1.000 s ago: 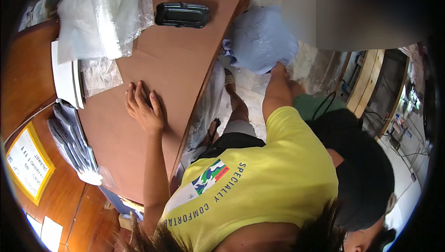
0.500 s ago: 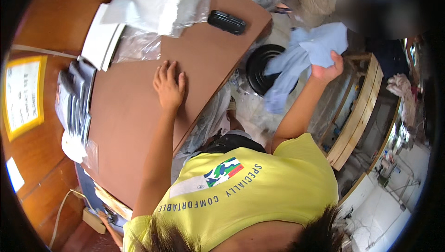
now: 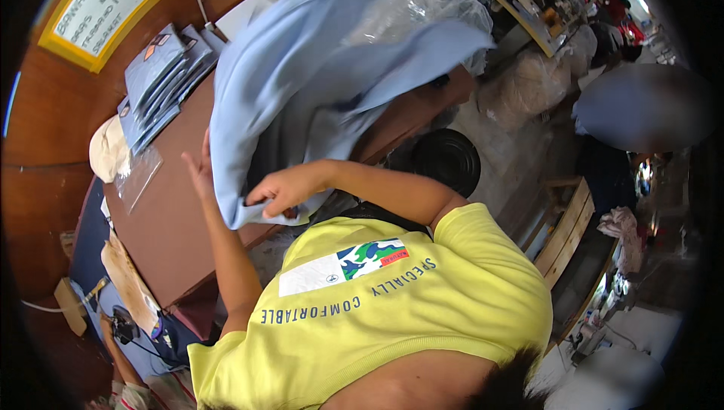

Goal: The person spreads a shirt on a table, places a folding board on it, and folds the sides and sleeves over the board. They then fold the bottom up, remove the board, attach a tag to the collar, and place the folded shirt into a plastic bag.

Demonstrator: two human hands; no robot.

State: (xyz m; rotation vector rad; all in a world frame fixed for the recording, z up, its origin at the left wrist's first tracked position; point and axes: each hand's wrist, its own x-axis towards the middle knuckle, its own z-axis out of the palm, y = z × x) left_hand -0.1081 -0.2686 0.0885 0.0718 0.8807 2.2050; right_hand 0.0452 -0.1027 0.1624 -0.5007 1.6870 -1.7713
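Swung the light blue garment (image 3: 317, 70) up from the far side, where it hung half a second earlier, and over the brown desk (image 3: 162, 236), draping it across most of the top. Right hand (image 3: 280, 193) closed in a pinch on the garment's lower edge near the chest. Left hand (image 3: 200, 168) raised off the desk, fingers open, touching the cloth's left edge beside the stack of folded packets (image 3: 154, 78).
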